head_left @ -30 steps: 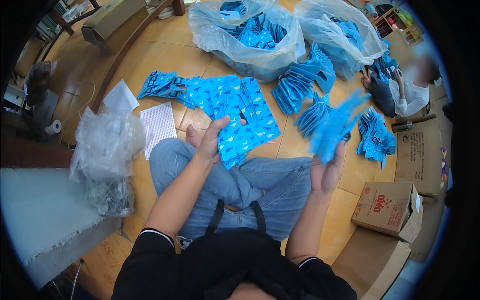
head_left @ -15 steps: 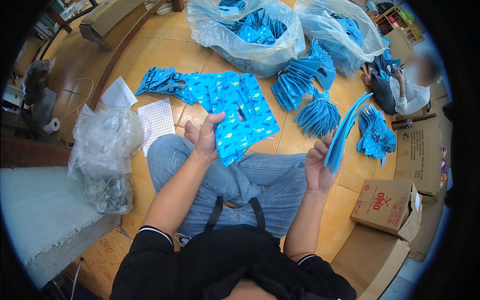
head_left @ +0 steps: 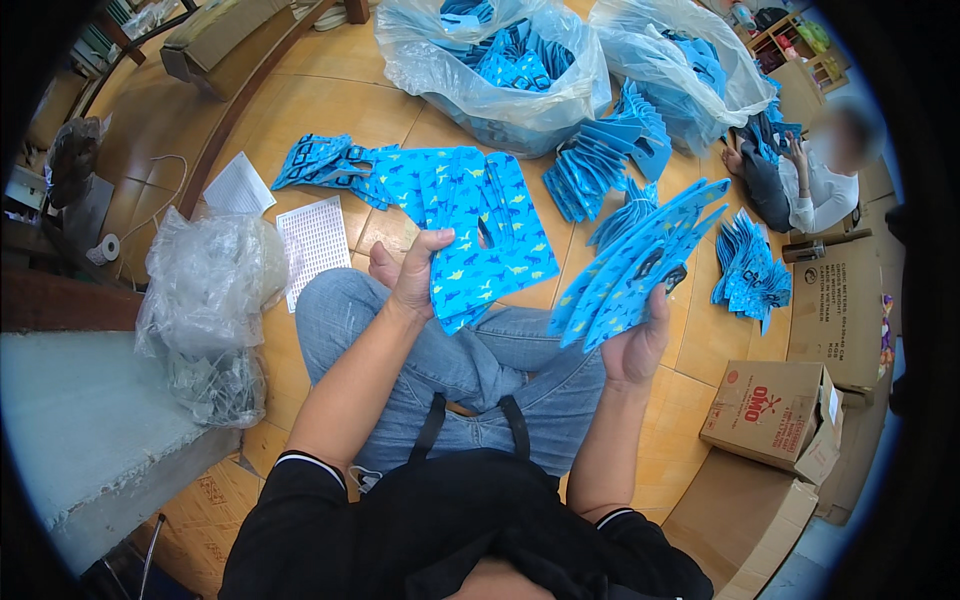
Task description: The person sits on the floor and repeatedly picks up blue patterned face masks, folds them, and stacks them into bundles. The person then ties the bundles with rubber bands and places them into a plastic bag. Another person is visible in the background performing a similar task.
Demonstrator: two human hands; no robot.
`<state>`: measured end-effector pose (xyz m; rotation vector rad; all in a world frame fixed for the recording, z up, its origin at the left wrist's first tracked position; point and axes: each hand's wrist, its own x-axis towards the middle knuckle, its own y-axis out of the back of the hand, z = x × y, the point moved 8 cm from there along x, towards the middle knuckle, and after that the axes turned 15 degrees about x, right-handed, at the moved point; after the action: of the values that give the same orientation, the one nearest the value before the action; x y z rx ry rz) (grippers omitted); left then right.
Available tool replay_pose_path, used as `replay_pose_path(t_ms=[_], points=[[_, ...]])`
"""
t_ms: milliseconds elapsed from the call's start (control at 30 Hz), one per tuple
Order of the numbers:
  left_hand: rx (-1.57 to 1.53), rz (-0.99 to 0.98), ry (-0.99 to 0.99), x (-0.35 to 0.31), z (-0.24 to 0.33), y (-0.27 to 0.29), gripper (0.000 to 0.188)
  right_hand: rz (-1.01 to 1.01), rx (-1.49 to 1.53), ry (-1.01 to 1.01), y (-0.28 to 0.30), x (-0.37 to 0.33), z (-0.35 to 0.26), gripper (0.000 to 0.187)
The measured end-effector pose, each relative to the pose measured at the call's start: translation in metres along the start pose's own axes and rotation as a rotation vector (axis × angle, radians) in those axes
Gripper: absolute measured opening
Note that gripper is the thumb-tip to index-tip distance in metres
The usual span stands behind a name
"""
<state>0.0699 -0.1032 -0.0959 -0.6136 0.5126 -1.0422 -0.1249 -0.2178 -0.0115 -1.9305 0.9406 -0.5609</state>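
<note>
My left hand (head_left: 412, 278) grips the edge of a stack of blue dinosaur-print cards (head_left: 495, 270), thumb on top; a cut-out slot shows in the top one. Beyond it, more of the same print with black buckles (head_left: 335, 165) trails to the left on the floor. A fanned bunch of blue dinosaur-print cards (head_left: 625, 270) stands tilted in my right hand (head_left: 640, 340). Something black, perhaps a buckle, shows between that bunch's layers. Its fingers are partly hidden behind the cards. Both bunches are held apart above my crossed legs.
Two clear plastic bags (head_left: 490, 110) of blue pieces stand at the back. Blue stacks (head_left: 590, 165) and a buckled bundle (head_left: 750, 270) lie on the tiles. Printed sheets (head_left: 315, 245) and crumpled plastic (head_left: 210, 290) are left; cartons (head_left: 770, 415) and a seated person (head_left: 820, 180) are right.
My right hand has turned its bunch, bringing the dinosaur-print faces into sight and fanning the cards leftward over the floor stacks. My left hand and its stack have barely moved.
</note>
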Motion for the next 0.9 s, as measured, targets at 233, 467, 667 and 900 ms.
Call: replay_pose_path(t_ms=[233,467,667,900], points=[[0.029,-0.004,-0.015,-0.001,0.002,-0.001,0.044,-0.01,-0.015,-0.015,0.002,-0.001,0.001,0.048],[0.026,-0.004,-0.019,-0.001,0.003,-0.001,0.046,0.019,0.002,-0.018,0.005,-0.002,0.002,0.052],[-0.006,-0.003,0.0,-0.001,0.001,-0.001,0.051,0.015,0.063,-0.029,0.01,-0.003,0.003,0.051],[0.002,-0.001,0.028,0.0,-0.005,0.003,0.051,-0.033,0.138,-0.066,0.012,-0.002,0.008,0.046]])
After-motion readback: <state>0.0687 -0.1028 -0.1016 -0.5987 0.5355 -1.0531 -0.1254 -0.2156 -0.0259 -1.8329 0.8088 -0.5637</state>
